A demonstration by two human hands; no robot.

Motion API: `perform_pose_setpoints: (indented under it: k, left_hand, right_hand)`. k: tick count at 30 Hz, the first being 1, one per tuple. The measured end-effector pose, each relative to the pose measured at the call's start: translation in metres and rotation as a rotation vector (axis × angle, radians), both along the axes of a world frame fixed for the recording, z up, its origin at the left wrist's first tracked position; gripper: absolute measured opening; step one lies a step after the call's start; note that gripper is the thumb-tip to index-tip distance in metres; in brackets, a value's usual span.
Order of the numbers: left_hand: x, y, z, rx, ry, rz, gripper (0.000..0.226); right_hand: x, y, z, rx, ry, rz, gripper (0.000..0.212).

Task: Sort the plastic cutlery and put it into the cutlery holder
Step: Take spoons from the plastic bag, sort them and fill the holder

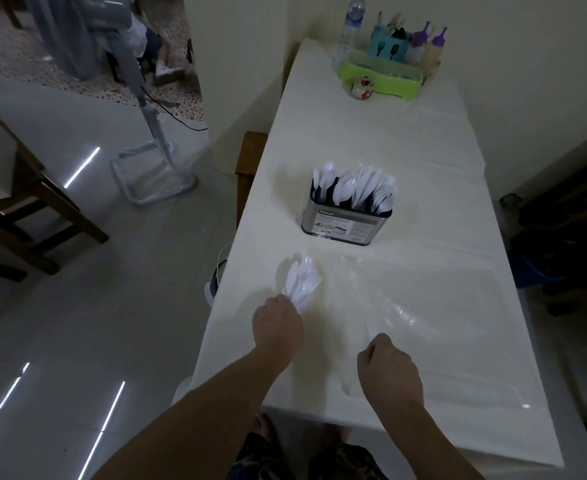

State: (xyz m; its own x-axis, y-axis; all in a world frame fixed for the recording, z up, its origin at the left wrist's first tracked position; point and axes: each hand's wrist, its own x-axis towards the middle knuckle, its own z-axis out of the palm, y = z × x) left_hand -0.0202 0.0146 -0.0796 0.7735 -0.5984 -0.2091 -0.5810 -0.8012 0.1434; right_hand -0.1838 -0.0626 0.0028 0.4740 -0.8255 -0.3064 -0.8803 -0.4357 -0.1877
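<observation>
Dim light falls on a long table [423,161] under a pale cloth, which runs away from us toward a corner of cream walls, with grey floor tiles to its left. Our left hand [278,325] grips a small bunch of white plastic cutlery [302,282] by the handles, low over the cloth near the table's left edge; we can make out at least a fork's tines and a spoon bowl fanning away from us. Our right hand [387,370] hovers nearer, well apart from the left, its fingers curled under; a clear plastic sheet or bag [389,306] lies just beyond it, and we cannot tell whether the fingers pinch its edge or hold nothing. Farther along stands the metal cutlery holder [345,223], already crowded with white spoons and other pieces standing handle down. At the far end sit a green tray [382,79], a water bottle [349,29] and purple-capped squeeze bottles [427,46]. We judge the sorting to be nearly finished, with this bunch among the last to go. Next we need to separate the mixed pieces by kind, carry them forward to the holder, and slip each into the matching compartment without knocking the ones already standing there.
</observation>
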Motion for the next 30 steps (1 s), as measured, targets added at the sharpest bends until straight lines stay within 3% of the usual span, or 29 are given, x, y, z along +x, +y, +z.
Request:
perform_pose_setpoints:
  k: [15,30]
  left_hand:
    - [-0.005,-0.005,0.016,0.094,-0.037,0.009,0.035]
    - [-0.017,0.001,0.038,0.171,-0.070,-0.090,0.028]
  right_hand:
    - [0.012,0.004,-0.005,0.052,0.021,0.047,0.018]
    - [0.021,0.003,-0.010,0.013,0.022,0.071,0.015]
